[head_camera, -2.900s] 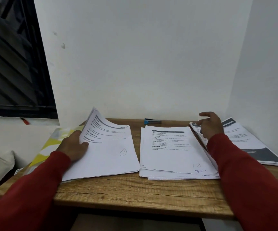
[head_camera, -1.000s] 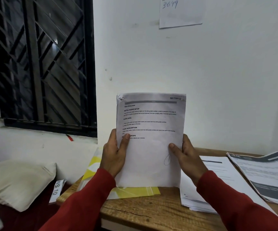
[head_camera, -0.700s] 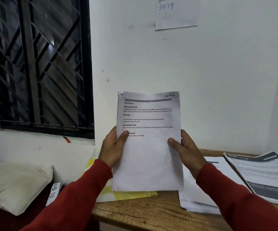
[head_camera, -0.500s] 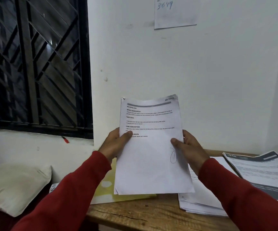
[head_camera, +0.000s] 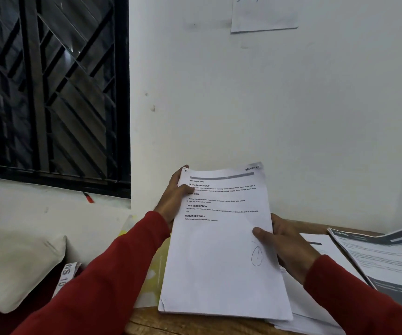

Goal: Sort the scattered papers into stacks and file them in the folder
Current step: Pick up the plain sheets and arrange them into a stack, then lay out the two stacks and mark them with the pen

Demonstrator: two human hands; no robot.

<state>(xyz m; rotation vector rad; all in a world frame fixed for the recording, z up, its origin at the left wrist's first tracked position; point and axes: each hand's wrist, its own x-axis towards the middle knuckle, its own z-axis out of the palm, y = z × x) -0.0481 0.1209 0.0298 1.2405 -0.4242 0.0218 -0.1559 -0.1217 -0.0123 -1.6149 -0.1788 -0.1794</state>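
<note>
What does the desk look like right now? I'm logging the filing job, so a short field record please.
held: paper stack, printed page on top
left hand: grips the stack's upper left edge
right hand: grips its right edge, thumb on top
folder: yellow, on the table under the stack's left side
other papers: white pile under the stack's right side; grey-banded pile far right
table: wooden
filed: nothing visibly in the folder

Wooden table (head_camera: 195,326), yellow folder (head_camera: 155,269) at left, white paper stack (head_camera: 316,310) w/ printed booklets (head_camera: 388,257) (grey-banded) at right
</note>
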